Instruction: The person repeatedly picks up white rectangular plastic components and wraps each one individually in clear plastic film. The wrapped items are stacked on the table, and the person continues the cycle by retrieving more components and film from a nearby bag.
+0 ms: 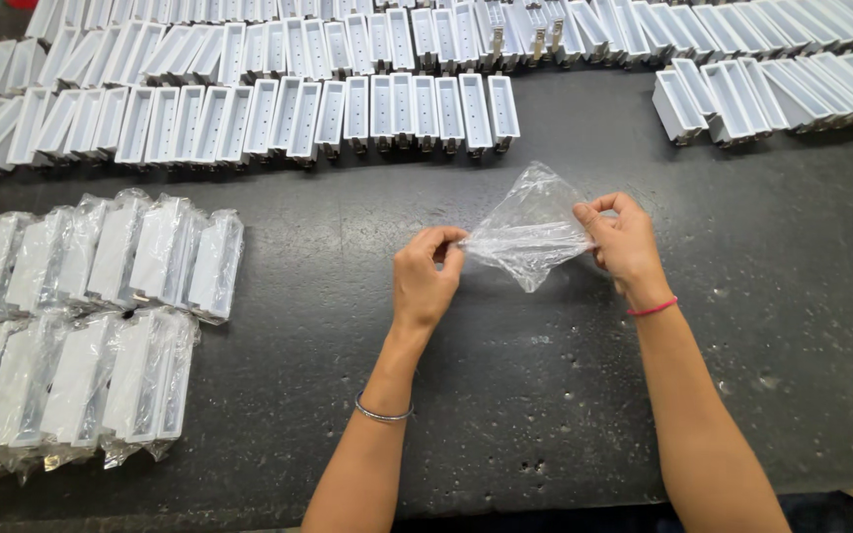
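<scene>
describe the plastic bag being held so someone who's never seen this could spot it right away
On the dark table, near the middle, the left hand and right hand hold a clear plastic bag stretched between them. Unlike the bagged white parts at left, it is empty.

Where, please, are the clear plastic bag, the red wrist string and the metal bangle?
clear plastic bag (528, 229), head view, middle of the crinkled film.
red wrist string (653, 309), head view, on the strand across the right wrist.
metal bangle (383, 414), head view, on the band around the left forearm.

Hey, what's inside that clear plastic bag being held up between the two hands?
Nothing shows inside the clear plastic bag; the dark table is visible through it. The left hand and right hand cover its pinched edges.
</scene>
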A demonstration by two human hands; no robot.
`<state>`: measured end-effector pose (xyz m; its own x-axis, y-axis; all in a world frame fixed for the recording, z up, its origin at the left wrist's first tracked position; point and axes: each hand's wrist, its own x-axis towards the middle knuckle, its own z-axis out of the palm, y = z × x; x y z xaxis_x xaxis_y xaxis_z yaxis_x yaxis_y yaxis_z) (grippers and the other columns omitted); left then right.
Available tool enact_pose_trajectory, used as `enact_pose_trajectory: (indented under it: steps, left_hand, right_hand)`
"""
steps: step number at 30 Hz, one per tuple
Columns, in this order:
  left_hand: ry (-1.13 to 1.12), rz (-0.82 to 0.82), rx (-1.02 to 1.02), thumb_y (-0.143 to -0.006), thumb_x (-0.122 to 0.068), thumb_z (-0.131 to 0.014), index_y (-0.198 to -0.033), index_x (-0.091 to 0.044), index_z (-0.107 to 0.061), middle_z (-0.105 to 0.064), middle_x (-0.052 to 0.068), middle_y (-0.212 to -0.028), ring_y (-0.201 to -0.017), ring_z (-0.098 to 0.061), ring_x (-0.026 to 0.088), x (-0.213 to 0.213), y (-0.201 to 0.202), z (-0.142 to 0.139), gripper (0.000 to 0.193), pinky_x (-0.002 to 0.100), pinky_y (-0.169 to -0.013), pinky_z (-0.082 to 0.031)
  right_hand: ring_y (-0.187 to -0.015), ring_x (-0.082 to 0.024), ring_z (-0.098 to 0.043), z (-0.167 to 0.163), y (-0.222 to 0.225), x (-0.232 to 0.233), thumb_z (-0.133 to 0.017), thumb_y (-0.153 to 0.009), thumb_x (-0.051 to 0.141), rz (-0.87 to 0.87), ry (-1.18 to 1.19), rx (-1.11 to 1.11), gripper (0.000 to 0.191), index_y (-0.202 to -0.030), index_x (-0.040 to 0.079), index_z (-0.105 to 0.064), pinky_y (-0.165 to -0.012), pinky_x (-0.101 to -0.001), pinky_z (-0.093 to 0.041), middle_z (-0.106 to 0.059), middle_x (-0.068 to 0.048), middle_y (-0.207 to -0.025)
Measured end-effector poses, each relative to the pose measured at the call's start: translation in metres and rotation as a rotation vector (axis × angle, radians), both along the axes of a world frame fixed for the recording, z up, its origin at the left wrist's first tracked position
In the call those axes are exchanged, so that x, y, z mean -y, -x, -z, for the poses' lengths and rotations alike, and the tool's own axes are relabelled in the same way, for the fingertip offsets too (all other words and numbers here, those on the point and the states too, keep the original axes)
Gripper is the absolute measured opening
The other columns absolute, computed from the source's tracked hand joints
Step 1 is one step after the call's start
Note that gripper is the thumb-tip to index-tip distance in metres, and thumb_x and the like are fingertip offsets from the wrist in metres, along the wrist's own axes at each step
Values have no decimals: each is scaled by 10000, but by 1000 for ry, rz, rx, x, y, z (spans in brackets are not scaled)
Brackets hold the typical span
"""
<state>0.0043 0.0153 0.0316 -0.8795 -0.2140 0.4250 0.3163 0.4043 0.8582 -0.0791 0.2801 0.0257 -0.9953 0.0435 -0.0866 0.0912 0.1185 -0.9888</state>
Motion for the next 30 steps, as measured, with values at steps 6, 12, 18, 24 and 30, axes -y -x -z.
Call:
enact_pose_trajectory:
  steps: [6, 12, 18, 24, 30]
  left_hand:
    - [-18, 125, 26, -860, -23, -609, -1274, -18, -631, -625, 123, -1285, -957, -693, 220, -18, -8, -5, 415, 310, -852, -589]
    - [227, 139, -128, -895, -123, -698, -1023, -63, -757, -665, 104, -1246, -1080, -688, 299, -25, -15, -13, 153, 344, -908, -583]
    - [303, -90, -87, -955, -147, -716, -1007, -64, -750, -760, 60, -915, -853, -688, 246, -17, -11, -10, 104, 375, -742, -566]
    - [288, -260, -221, -948, -62, -708, -1092, -65, -701, -730, 61, -902, -681, -701, 160, -11, -10, -6, 144, 295, -612, -588]
    - [298, -281, -261, -913, -68, -731, -1097, -74, -674, -744, 50, -895, -650, -686, 147, -8, -12, -6, 193, 293, -579, -552]
  right_hand:
    - [-417, -25, -349, 5, 2, -11, -746, -943, 268, 24, 112, 84, 248, -940, 75, -591, -365, -216, -224, -483, 38, -593]
    - [-403, -27, -317, 16, 0, -1, -731, -945, 285, -52, 121, 166, 257, -933, 60, -606, -358, -222, -213, -450, 33, -574]
    - [-444, -65, -386, 5, -6, 10, -732, -943, 270, 27, -61, 57, 246, -974, 56, -616, -375, -235, -263, -556, -19, -633]
    - [-913, -163, -664, -25, -38, 32, -639, -1152, 98, 189, -457, -886, 105, -1108, 5, -617, -839, -274, -551, -674, -93, -1042]
    - [-877, -189, -751, -25, -85, 94, -601, -1032, 56, -244, -370, -759, 134, -1137, 28, -680, -771, -303, -614, -751, -115, -1011]
